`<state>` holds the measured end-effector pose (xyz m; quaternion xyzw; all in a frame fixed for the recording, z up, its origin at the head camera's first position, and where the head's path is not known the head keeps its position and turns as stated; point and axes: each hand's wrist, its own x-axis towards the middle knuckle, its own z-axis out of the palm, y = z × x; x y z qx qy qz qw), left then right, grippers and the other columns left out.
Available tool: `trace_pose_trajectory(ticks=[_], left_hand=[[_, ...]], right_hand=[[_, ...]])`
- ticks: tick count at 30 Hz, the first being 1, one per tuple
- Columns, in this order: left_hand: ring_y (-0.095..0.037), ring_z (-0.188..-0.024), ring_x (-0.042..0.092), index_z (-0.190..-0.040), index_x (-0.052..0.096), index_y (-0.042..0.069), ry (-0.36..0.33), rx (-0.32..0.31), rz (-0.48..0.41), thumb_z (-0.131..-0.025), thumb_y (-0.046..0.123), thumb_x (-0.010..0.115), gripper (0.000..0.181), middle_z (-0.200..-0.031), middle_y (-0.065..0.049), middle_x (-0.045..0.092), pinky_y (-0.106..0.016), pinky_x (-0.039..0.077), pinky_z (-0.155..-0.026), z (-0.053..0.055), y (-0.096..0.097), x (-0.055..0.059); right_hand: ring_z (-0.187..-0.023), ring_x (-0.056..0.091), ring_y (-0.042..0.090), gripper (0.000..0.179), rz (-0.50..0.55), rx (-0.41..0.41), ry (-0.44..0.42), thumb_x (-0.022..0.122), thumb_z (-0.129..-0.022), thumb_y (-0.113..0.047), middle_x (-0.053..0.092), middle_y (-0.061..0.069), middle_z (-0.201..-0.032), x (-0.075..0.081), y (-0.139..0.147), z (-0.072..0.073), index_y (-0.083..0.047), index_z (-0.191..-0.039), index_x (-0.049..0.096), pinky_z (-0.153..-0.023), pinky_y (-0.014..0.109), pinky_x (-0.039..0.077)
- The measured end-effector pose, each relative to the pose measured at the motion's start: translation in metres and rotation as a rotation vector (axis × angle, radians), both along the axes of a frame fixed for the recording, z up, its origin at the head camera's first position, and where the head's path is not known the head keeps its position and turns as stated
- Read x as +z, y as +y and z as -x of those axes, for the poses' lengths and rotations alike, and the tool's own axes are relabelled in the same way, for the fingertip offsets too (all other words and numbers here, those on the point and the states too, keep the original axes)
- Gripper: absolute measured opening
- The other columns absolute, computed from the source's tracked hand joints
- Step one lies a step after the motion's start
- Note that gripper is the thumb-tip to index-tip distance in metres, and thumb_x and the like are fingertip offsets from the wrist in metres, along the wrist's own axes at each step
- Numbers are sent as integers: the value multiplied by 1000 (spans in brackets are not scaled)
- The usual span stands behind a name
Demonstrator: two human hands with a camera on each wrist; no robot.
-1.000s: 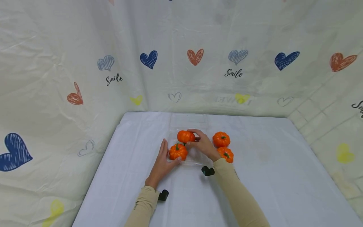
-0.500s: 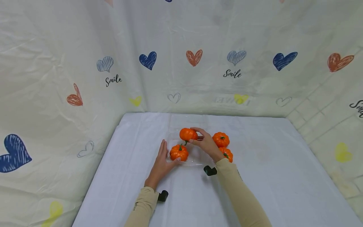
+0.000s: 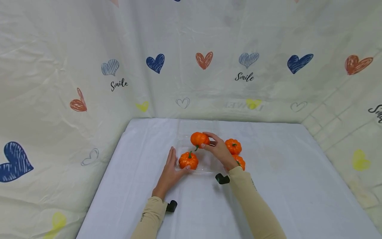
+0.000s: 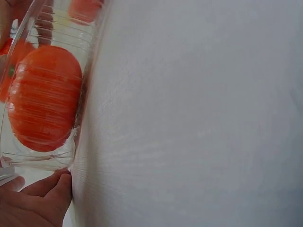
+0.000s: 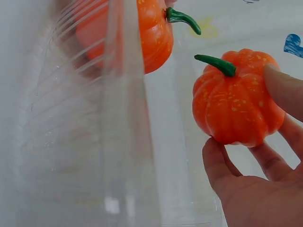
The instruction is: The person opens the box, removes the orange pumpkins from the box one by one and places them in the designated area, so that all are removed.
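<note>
A small orange pumpkin (image 3: 200, 140) with a curved green stem is gripped between the fingers and thumb of my right hand (image 3: 220, 150). It is raised over the clear plastic container (image 3: 206, 172), its stem pointing toward the near left. Inside the container's near left part sits another pumpkin (image 3: 188, 161), stem up. My left hand (image 3: 170, 176) rests against the container's near left corner, fingers straight along the left side and thumb at the front. In the left wrist view, that hand's fingertips touch the box corner below the pumpkin (image 4: 45, 99) seen through ribbed plastic.
Two more pumpkins, one farther back (image 3: 233, 146) and one nearer (image 3: 239, 161), lie right of the container, the nearer partly hidden by my right forearm. The container's clear lid (image 3: 197, 126) is folded back toward the curtain. A white cloth (image 3: 283, 186) covers the table.
My right hand has lifted its pumpkin up and slightly right, away from the one in the container. The left hand has stayed at the container's corner.
</note>
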<state>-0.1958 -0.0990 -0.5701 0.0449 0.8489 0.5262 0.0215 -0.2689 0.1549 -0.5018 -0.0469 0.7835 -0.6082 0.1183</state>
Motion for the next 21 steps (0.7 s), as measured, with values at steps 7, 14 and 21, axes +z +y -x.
trace_pose_trajectory(ticks=[7,14,21], left_hand=[[-36,-155,37,-173,9,10,8,-10,10,-91,62,79,120,-180,0,0,-49,32,-124,0,0,0],[-37,-156,36,-173,9,11,5,-9,10,-91,61,79,119,-180,0,0,-50,30,-124,1,-1,2],[-36,-156,36,-173,9,12,0,-2,18,-90,63,79,120,-180,1,1,-49,31,-124,2,-1,1]], right_hand=[[-142,52,34,62,39,25,94,79,-99,-42,54,3,-156,-1,5,1,-29,-156,56,-116,56,45],[-137,56,32,65,51,-17,113,76,-100,-45,57,5,-153,3,9,-1,-23,-157,55,-116,56,44],[-133,59,31,69,72,-65,118,76,-98,-52,59,6,-149,6,15,0,-22,-156,56,-116,56,43]])
